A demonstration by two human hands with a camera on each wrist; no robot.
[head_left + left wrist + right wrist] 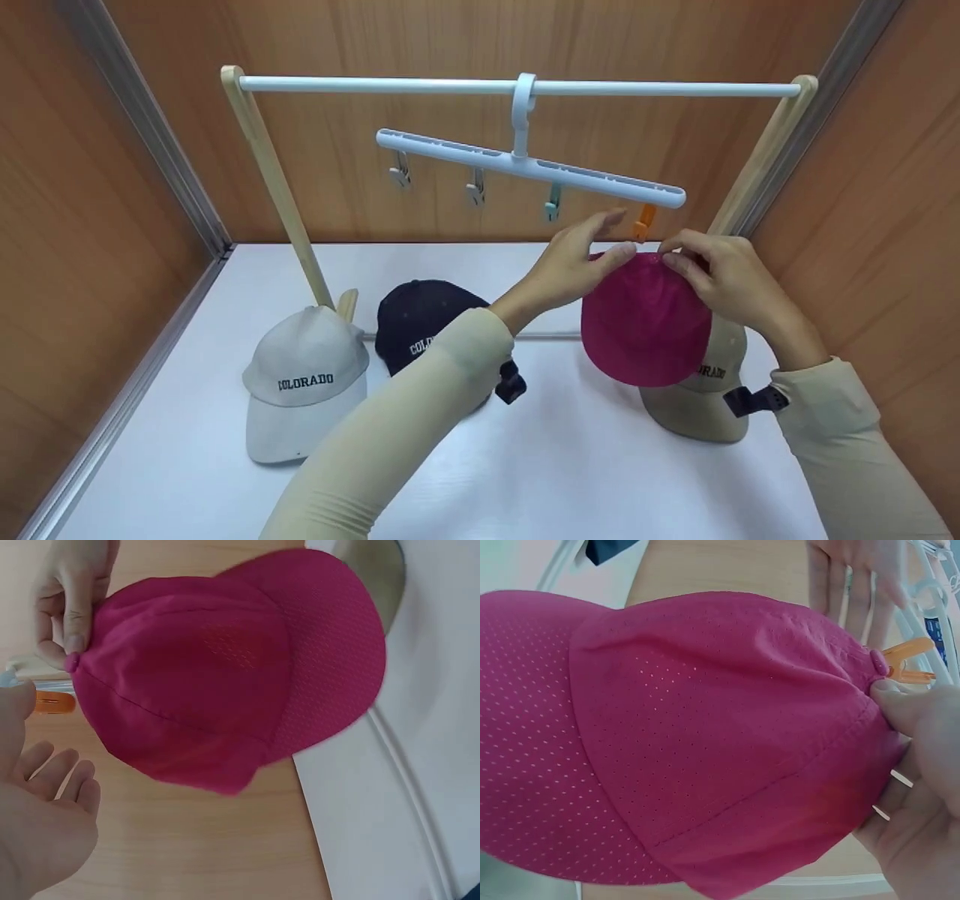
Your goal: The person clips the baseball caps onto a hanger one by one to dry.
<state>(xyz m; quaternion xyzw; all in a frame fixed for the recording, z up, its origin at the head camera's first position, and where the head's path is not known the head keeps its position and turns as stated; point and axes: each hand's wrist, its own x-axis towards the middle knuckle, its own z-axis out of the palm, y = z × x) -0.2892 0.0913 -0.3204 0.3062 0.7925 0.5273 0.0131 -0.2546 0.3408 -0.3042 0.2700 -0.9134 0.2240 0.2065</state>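
Wooden panels (442, 30): stood behind and on both sides of the white worktop (525, 480).
Rack (281, 187): had pale wooden legs, with a white rod (375, 85) across the top.
Hanger (450, 152): one, light blue, hooked over the rod at an angle to it; carried two grey clips (400, 174), a teal clip (553, 206) and an orange clip (643, 223).
Crimson cap (637, 330): one, was in the air just below the orange clip, crown up, visor down.
Right hand (727, 277): my fingers were closed in a pinch on the crimson cap's crown, beside its button.
Left hand (574, 262): my fingers were loosely apart, held nothing, and were near the orange clip.
Light grey cap (307, 367): sat at left, lettered COLORADO.
Navy cap (420, 315): sat beside it, partly hidden by my left sleeve (420, 420).
Khaki cap (694, 416): sat at right, partly behind the crimson cap.
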